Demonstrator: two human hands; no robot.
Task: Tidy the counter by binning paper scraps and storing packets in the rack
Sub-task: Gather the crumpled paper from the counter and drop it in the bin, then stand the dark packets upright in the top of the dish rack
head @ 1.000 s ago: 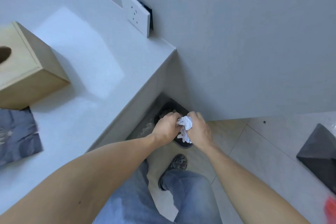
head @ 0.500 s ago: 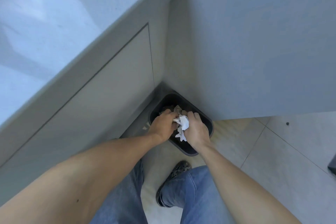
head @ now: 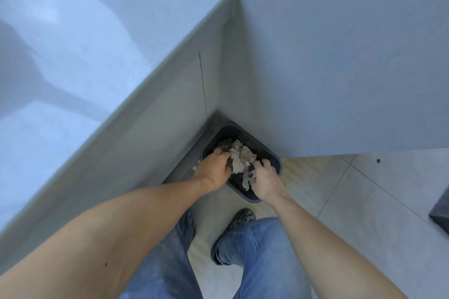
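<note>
left hand: fingers curled on paper scraps, over bin
right hand: curled, pinching scraps
bin: on floor, below table corner

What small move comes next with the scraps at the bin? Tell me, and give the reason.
Probably open both hands and let go. The left hand and right hand hold the crumpled paper scraps inside the rim of the dark bin on the floor, so they should fall in.
</note>
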